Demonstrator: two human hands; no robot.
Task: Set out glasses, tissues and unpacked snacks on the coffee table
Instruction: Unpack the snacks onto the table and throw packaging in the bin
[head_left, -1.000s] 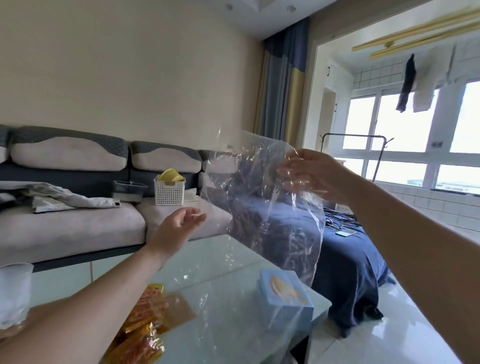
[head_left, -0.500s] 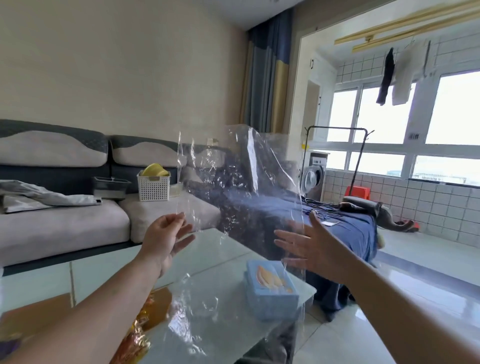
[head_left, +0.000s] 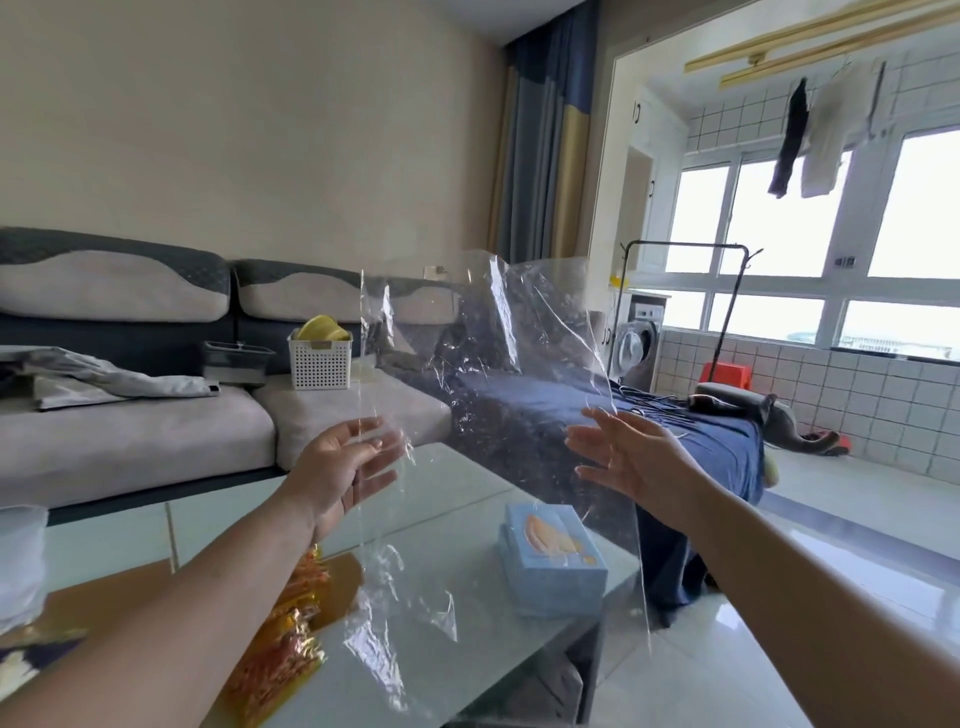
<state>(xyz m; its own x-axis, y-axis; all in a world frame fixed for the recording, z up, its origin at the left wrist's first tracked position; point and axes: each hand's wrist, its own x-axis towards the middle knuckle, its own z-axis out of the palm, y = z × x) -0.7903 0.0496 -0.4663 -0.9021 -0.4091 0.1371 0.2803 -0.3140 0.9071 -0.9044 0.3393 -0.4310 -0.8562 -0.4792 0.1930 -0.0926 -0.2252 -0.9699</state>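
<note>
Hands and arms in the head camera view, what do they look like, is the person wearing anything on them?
Both forearms are bare up to the frame edge: no sleeves, gloves, watch or bracelet in view. The left hand shows no ring. The right hand has a faint pale mark at the base of one finger that might be a ring, too small to tell.

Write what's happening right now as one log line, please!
clear plastic bag in air | left hand open, touching bag | right hand open | tissue box, gold snacks on coffee table

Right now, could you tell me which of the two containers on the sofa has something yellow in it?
The white slotted basket, with yellow items showing above its rim. The dark bin to its left on the sofa shows nothing yellow.
</note>
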